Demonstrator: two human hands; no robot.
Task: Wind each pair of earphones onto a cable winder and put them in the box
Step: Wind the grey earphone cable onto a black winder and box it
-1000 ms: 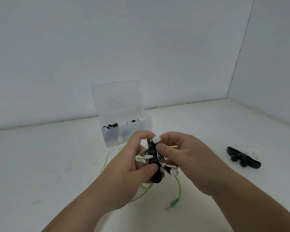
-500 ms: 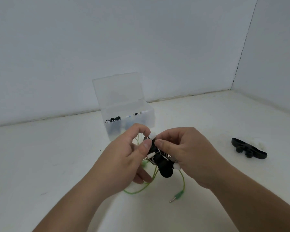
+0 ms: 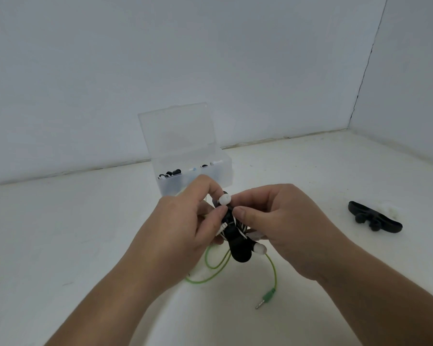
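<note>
Both hands meet above the white table in front of the box. My left hand (image 3: pixel 185 223) and my right hand (image 3: pixel 280 221) pinch a black cable winder (image 3: pixel 238 248) wound with white earphones (image 3: pixel 225 199). One white earbud sticks up between the fingertips, another shows at the winder's lower right. Green earphones (image 3: pixel 215 273) lie loose on the table under my hands, their plug at the front right. The clear plastic box (image 3: pixel 223 168) stands behind with its lid up, holding wound earphones.
A second black cable winder (image 3: pixel 375 219) lies on the table at the right, beside a small white thing. White walls close the table at the back and the right.
The hands and the winder stay together with small finger shifts; my left thumb has moved up against the winder's top. The camera view has shifted slightly.
</note>
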